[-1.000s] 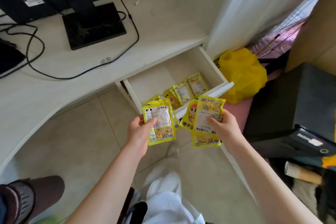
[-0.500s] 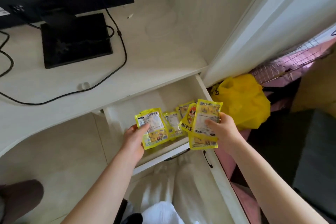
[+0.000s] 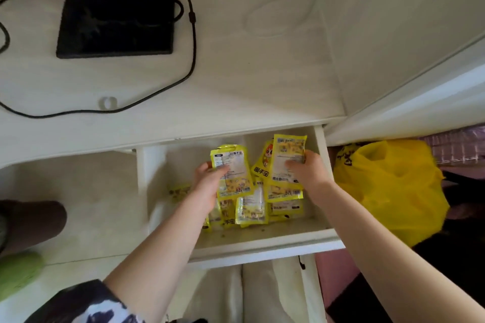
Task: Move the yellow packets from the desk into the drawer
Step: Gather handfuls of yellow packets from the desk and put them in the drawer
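Desk (image 3: 262,81) shows no packets; left hand (image 3: 207,186) pinches one yellow packet (image 3: 232,173), right hand (image 3: 307,169) grips what appear to be several packets (image 3: 284,162), both over the open drawer (image 3: 262,244), loose packets (image 3: 252,208) lying beneath the fingers; release outstanding.

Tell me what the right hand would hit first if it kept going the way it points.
Probably the white drawer's back wall: the right hand points up-frame, holding yellow packets. Depth is unclear.
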